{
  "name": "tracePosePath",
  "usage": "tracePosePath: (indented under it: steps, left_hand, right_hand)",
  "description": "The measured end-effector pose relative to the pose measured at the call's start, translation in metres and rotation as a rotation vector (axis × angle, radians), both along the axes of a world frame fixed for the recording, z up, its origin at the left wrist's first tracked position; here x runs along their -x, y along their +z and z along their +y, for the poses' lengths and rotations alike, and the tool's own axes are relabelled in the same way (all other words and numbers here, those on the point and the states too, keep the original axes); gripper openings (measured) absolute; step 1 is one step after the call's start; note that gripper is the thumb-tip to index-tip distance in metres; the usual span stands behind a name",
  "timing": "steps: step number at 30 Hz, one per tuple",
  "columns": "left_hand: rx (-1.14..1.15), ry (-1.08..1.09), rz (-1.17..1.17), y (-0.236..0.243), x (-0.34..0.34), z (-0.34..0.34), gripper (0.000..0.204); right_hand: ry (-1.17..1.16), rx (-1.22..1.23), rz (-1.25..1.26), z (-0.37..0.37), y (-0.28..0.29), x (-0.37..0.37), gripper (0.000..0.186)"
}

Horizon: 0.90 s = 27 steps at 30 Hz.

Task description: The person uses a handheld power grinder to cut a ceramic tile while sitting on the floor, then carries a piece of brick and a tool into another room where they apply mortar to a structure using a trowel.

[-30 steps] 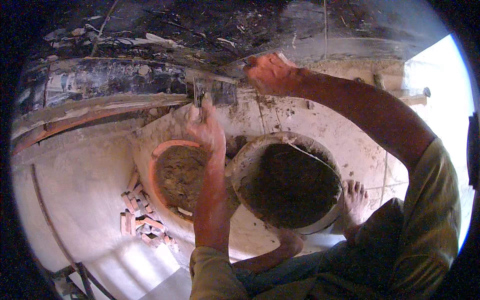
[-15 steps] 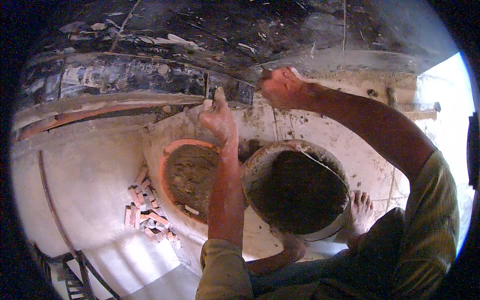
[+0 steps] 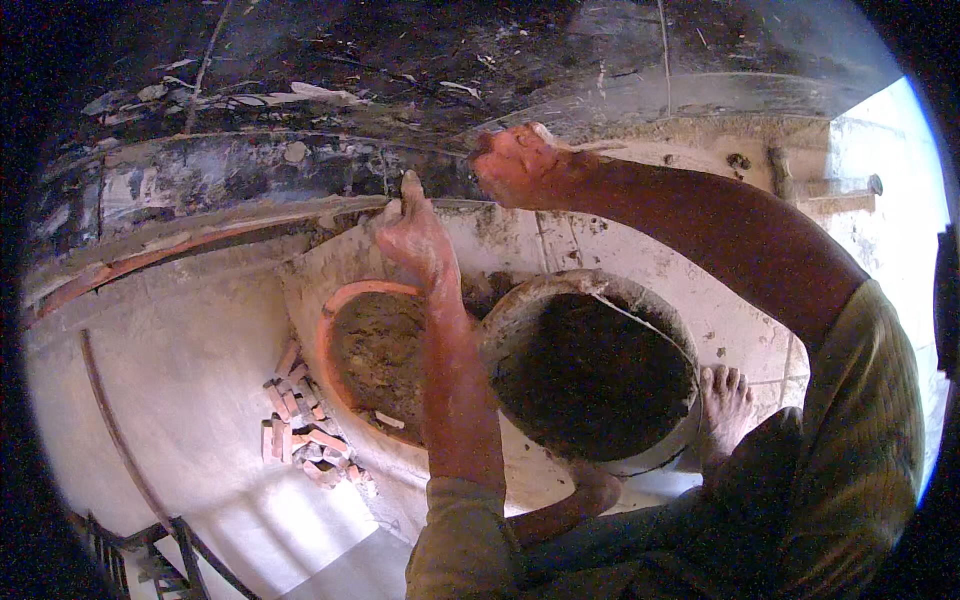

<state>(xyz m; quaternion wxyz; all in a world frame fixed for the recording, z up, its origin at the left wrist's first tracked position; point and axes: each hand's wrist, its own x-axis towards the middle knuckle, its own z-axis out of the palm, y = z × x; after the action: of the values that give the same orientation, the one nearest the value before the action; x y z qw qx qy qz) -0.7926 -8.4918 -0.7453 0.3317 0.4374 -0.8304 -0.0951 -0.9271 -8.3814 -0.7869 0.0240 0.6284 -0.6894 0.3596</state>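
My left hand (image 3: 415,225) is closed at the lower edge of a small dark tile piece (image 3: 442,175), thumb pointing up against it. The piece sits at the right end of a smeared dark vertical strip (image 3: 250,170), below a dark, dusty slab (image 3: 420,40). My right hand (image 3: 515,165) is closed at the piece's right end, just under the slab's edge; what its curled fingers hold is hidden. Below my arms stand an orange-rimmed tub (image 3: 330,340) of lumpy greyish material and a pale round bucket (image 3: 520,290) with dark contents.
Broken brick pieces (image 3: 300,430) lie left of the tubs. A thin bent rod (image 3: 120,430) and a dark metal frame (image 3: 170,550) are at the lower left. A pipe fitting (image 3: 830,200) juts from the right wall. My bare foot (image 3: 725,410) is beside the bucket.
The small tile piece, whose left edge stood out a second ago, now appears more in line with the strip. Both hands stay on it, shifting slightly as the view moves.
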Motion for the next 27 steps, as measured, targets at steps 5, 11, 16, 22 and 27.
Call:
tracePosePath:
  steps: [5, 11, 16, 22, 27]
  left_hand:
    - [-0.211, 0.080, 0.155, -0.002, 0.009, 0.004, 0.048]
    - [-0.230, -0.043, 0.377, -0.019, -0.003, -0.007, 0.036]
    - [-0.237, -0.080, 0.317, -0.028, -0.005, -0.010, 0.029]
    - [-0.271, -0.136, 0.131, -0.008, -0.005, 0.016, 0.023]
    - [-0.271, -0.337, 0.150, -0.004, -0.017, 0.016, 0.021]
  right_hand:
    - [-0.059, 0.275, 0.000, 0.011, -0.013, -0.002, 0.011]
    - [-0.125, 0.116, 0.155, 0.006, -0.023, -0.002, 0.012]
    - [-0.078, 0.091, 0.125, 0.014, -0.043, 0.013, 0.010]
    - [-0.045, -0.312, 0.145, 0.049, -0.020, 0.031, 0.008]
    - [0.007, -0.438, 0.206, 0.082, -0.039, 0.048, 0.011]
